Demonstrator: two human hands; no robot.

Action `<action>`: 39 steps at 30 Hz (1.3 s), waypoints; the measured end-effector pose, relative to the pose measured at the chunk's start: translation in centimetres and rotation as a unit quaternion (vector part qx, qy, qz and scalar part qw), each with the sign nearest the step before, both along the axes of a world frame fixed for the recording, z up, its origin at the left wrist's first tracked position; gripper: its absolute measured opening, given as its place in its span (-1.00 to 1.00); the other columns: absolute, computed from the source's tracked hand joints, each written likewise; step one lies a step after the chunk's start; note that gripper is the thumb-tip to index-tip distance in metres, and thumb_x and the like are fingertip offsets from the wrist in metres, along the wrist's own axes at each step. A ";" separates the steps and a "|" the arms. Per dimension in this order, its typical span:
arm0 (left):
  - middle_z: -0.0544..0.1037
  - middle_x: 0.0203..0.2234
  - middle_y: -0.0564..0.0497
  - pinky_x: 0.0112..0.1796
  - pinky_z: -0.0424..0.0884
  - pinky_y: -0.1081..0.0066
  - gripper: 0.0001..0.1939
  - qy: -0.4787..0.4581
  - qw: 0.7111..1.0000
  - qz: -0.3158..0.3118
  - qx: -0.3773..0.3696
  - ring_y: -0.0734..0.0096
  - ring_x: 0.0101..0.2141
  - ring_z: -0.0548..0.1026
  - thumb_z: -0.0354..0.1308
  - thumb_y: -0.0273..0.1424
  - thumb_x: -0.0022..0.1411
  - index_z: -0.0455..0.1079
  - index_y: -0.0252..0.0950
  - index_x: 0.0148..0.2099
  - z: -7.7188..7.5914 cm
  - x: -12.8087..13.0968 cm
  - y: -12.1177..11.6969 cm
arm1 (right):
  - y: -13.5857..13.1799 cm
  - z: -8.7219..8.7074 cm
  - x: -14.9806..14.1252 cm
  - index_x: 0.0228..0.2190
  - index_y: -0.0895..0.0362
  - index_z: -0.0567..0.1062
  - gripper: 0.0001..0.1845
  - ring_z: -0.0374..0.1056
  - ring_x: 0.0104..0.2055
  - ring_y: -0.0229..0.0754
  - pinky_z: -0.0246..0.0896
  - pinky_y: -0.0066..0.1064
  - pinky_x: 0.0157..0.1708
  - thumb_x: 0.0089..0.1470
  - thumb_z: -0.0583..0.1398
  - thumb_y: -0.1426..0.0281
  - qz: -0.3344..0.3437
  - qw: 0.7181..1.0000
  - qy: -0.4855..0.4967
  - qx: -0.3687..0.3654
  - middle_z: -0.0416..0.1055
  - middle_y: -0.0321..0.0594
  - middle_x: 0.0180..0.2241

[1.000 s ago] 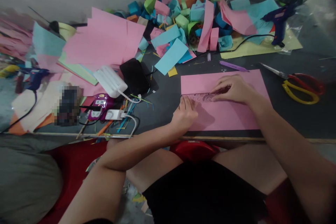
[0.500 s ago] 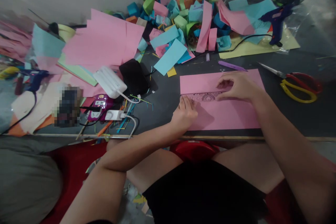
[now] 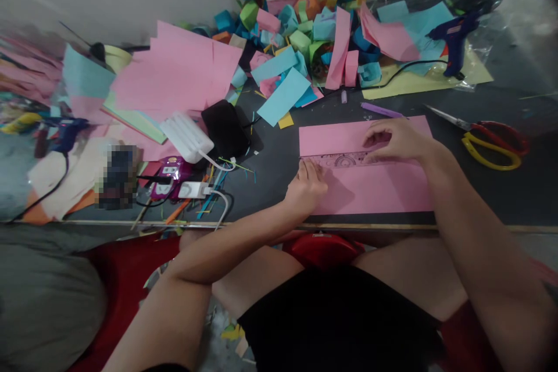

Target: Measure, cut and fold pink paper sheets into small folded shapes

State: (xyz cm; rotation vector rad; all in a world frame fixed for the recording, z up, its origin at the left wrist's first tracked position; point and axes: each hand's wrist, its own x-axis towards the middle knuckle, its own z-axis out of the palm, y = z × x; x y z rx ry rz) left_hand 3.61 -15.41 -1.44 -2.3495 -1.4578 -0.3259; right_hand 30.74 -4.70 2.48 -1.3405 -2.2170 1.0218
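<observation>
A pink sheet of paper lies flat at the table's front edge. Across it runs a clear ruler printed with dark curved markings. My left hand presses on the ruler's left end, its fingers bent and close together. Over the ruler's right part, my right hand has its thumb low at the ruler and its curled fingers apart from the thumb. Nothing shows between them. Behind the sheet rests a purple pen. Scissors with red and yellow handles lie to the right.
Folded paper pieces heap against the wall. Pink sheets stack at back left, near a white adapter, a black device and a purple power strip. A blue glue gun stands at back right. Another person's clothing shows lower left.
My right hand has slid right along the ruler, its thumb and fingers spreading apart, and more of the markings show. My left hand stays on the left end. The view has shifted slightly.
</observation>
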 end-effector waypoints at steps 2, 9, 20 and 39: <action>0.70 -0.17 -0.43 -0.36 0.66 0.36 -0.61 0.015 1.000 -0.003 0.015 0.03 -0.16 0.73 -0.02 -0.47 0.52 0.62 -0.60 -0.03 0.0 0.1 0.0 | 0.1 0.0 0.1 -0.39 0.01 0.67 -0.51 0.51 -0.18 0.04 0.37 -0.08 -0.14 -0.25 0.48 -0.09 0.020 1.000 -0.002 0.004 0.61 -0.16 -0.27; 0.69 -0.11 -0.45 -0.29 0.69 0.30 -0.61 -0.001 1.000 0.017 -0.022 -0.02 -0.07 0.71 -0.02 -0.47 0.52 0.60 -0.58 0.05 0.1 0.2 -0.1 | 0.2 0.1 0.1 -0.47 -0.01 0.69 -0.60 0.49 -0.27 -0.01 0.36 -0.12 -0.23 -0.20 0.48 -0.06 0.049 0.999 0.014 -0.003 0.57 -0.17 -0.36; 0.68 -0.07 -0.45 -0.25 0.67 0.32 -0.63 0.000 0.999 0.006 -0.041 0.00 -0.04 0.70 0.01 -0.46 0.52 0.59 -0.59 0.07 0.7 0.1 -0.2 | 0.0 0.6 -0.1 -0.49 -0.03 0.70 -0.62 0.47 -0.33 -0.06 0.32 -0.18 -0.30 -0.19 0.46 -0.06 0.044 0.999 0.003 -0.011 0.56 -0.20 -0.42; 0.66 -0.03 -0.46 -0.22 0.71 0.24 -0.66 -0.043 0.997 0.020 -0.064 -0.04 -0.02 0.70 0.08 -0.42 0.51 0.58 -0.52 0.10 0.1 -0.2 -0.5 | -0.1 0.6 -0.1 -0.48 -0.04 0.71 -0.61 0.49 -0.29 0.02 0.37 -0.09 -0.27 -0.17 0.47 -0.08 0.050 0.999 -0.013 -0.015 0.59 -0.14 -0.38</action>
